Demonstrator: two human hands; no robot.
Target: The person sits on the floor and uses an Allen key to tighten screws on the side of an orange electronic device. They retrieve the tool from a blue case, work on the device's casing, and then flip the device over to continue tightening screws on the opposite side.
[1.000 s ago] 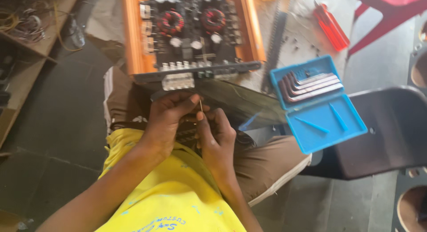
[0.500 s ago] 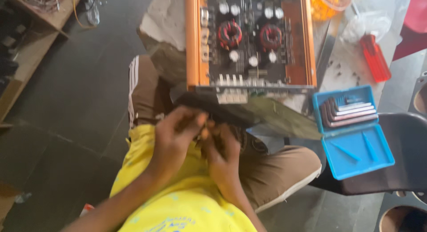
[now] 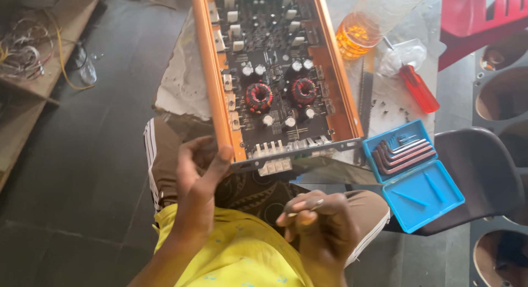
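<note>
On the seated person's lap, left hand (image 3: 201, 174) grasps the open orange metal amplifier chassis (image 3: 275, 78); right hand (image 3: 322, 223) pinches a thin metal tool (image 3: 308, 208).

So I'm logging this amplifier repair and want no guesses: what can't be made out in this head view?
- Amplifier: far end cut off by the top edge.
- Small metal piece in the right hand: mostly hidden by fingers, its kind unclear.
- Left hand: its grip on the amplifier's corner hides that corner.
- Hex keys in the blue case: sizes too small.
</note>
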